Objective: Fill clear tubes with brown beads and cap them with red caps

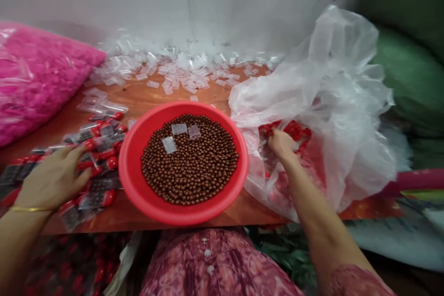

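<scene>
A red basin full of small brown beads stands at the centre, with a few small clear plastic pieces on the beads. To its left, my left hand rests with fingers apart on a pile of clear packets with red caps. My right hand reaches into an open clear plastic bag and touches red pieces inside it. The fingertips of that hand are partly hidden, so what they hold is not visible.
A large bag of pink pieces lies at the left. Many small clear plastic pieces are scattered along the back of the orange table by the pale wall. More red-capped packets lie below the table at lower left. Green sacks stand at right.
</scene>
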### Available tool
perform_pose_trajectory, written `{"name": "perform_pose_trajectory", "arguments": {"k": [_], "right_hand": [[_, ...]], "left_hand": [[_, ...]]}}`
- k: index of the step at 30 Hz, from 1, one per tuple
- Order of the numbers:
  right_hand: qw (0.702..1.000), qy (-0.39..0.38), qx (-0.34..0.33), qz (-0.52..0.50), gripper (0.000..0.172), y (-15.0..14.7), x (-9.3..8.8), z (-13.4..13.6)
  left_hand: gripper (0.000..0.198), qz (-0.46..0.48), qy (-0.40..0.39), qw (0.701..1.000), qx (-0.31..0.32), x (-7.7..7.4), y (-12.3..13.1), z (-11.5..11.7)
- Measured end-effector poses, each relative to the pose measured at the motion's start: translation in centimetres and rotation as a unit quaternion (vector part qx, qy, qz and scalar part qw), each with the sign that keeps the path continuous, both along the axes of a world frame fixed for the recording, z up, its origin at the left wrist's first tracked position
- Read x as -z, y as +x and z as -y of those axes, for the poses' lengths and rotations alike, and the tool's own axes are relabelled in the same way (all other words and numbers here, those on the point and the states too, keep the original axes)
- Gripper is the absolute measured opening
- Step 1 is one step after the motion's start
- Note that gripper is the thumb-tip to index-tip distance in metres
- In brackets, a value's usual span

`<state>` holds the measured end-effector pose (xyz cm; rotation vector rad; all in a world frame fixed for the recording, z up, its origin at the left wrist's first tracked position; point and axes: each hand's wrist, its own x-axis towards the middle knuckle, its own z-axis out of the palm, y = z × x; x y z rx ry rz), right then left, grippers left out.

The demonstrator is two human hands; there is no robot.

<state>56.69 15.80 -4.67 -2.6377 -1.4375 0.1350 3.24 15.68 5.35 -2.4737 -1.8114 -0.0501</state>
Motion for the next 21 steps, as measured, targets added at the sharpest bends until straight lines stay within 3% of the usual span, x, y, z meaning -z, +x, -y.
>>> {"name": "perform_pose_trajectory", "arguments": {"k": [3,6,8,11,13,16,19,21], "right_hand": [[0.995,0.071,0.04,-0.057,0.033,-0.4,-0.8,0.9],[0.977,0.156,0.063,-0.129,0.034,-1.5,-2.5,2.5],[0.946,0.247,0.03,-0.209,0.036,-3.2,-4.1,3.6],[0.885,0.346,-0.07,-0.305,0.035,-7.2,-6.6,4.6],[0.869,0.32,-0.154,-0.345,0.03,-10.3,-7.8,4.6],[0.815,0.241,-0.233,-0.472,0.028,-14.3,-8.4,3.5],[0.766,0.157,-0.262,-0.566,0.032,-16.5,-7.9,2.0],[0.757,0.125,-0.26,-0.587,0.03,-17.0,-7.4,1.3]], "left_hand": [[0.035,-0.016,0.049,0.994,0.096,-1.3,5.4,-0.3],[0.033,-0.041,-0.028,0.975,0.218,-0.9,10.7,-1.6],[0.032,-0.085,-0.1,0.973,0.192,0.0,13.3,-2.7],[0.048,-0.124,-0.172,0.976,0.059,1.4,15.3,-4.1],[0.059,-0.114,-0.193,0.974,0.015,2.0,15.7,-4.8],[0.053,-0.066,-0.223,0.973,0.003,2.7,16.1,-5.6],[0.038,-0.025,-0.257,0.966,0.013,3.2,16.8,-5.9],[0.033,-0.015,-0.266,0.963,0.03,3.4,17.5,-5.4]]}}
